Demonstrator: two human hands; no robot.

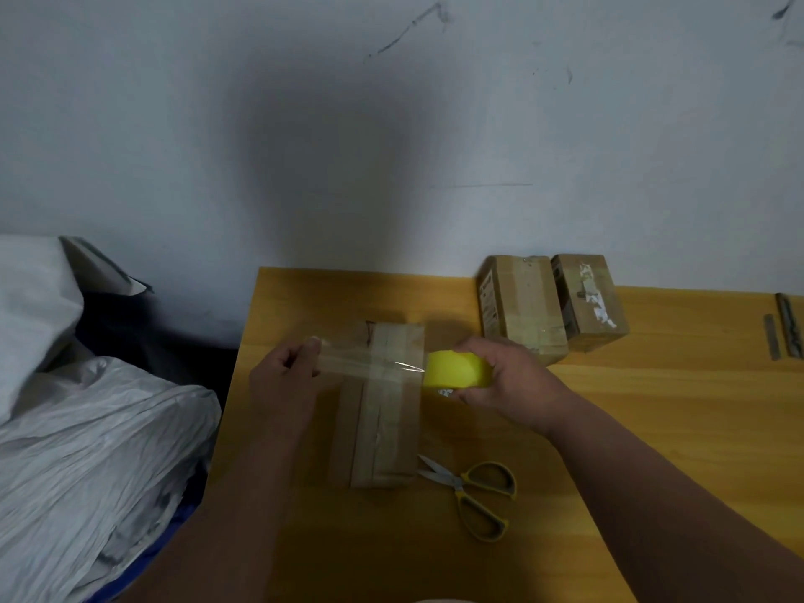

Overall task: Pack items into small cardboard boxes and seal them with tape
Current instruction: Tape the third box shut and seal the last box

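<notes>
On the near-left of the worktop (pixel 652 406) lies the cardboard box (pixel 383 411). The left hand (pixel 287 376) pinches the free end of the clear tape (pixel 370 363), which is stretched across the box top; the right hand (pixel 500 380) has its grip closed round the yellow tape roll (pixel 457 369) just right of the box. Keep the strip taut and square, lower it, then press flat. The far box (pixel 517 306) bears a side label, seemingly printed but too blurred to read.
</notes>
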